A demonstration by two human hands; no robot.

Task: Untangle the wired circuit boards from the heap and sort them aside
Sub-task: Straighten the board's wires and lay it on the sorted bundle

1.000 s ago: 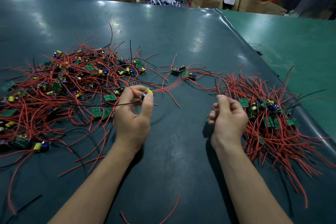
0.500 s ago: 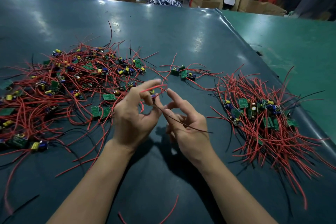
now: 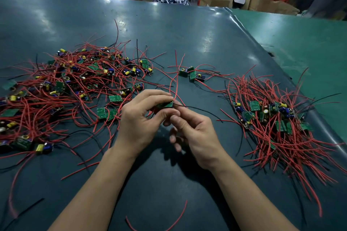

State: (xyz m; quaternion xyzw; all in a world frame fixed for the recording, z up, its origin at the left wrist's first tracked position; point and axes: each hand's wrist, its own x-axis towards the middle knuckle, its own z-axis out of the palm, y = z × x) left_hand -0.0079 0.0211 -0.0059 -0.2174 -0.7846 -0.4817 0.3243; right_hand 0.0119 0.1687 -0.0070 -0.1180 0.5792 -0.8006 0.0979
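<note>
While the left hand (image 3: 139,127) pinched a small green circuit board (image 3: 166,104), its red wires (image 3: 175,80) rose upward. Right hand (image 3: 195,133) grip held the board's thin black wire (image 3: 202,110), between tangled heap (image 3: 65,88) and sorted pile (image 3: 277,118) on the dark teal worktop (image 3: 169,33).

Both bare forearms reach forward and angle inward, so the hands meet at the centre, touching. The left hand (image 3: 139,124) shows its back, fingers (image 3: 152,97) curled forward and pinched against the thumb. The right hand (image 3: 195,133) sits just beside it, slightly lower, thumb up and pressed toward the index finger in a pinch, its other fingers curled loosely beneath.
</note>
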